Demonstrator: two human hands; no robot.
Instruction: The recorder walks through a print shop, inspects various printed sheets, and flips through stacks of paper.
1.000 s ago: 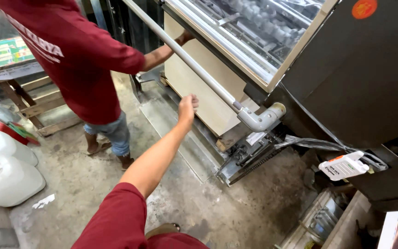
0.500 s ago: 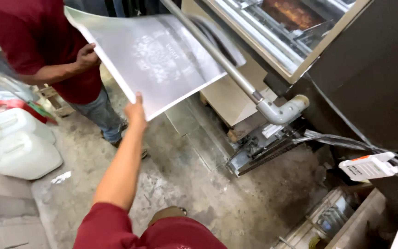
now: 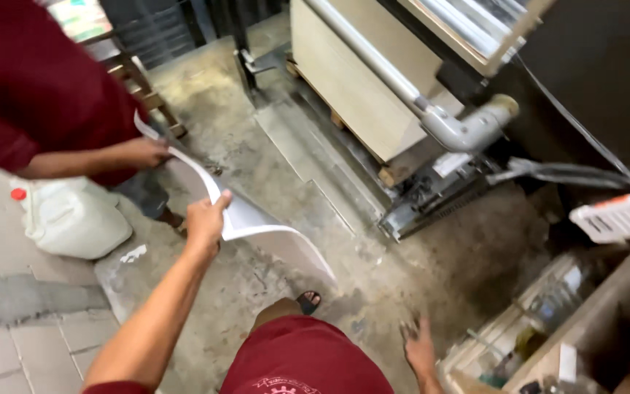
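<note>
Lowered since half a second ago: the large sheet (image 3: 257, 226), then held up flat near the top of the frame, now sags edge-on across the middle left, curling down toward the concrete floor (image 3: 293, 153). Left hand (image 3: 205, 222) pinches its near edge, fingers closed on the sheet; a co-worker's hand (image 3: 144, 152) in a dark red sleeve grips the far end at upper left. Right hand (image 3: 421, 350) hangs low at bottom centre, blurred, fingers spread, holding nothing. White plastic jug (image 3: 74, 215) sits at left behind the sheet; grey pipe (image 3: 417, 95) and machine frame run diagonally across the upper right; a cluttered wooden box (image 3: 534, 328) fills the lower right corner. Judged step: two people carrying the sheet away from the machine, mid-carry. Next move likely calls for both ends level and the sagging middle kept off the floor.
</note>
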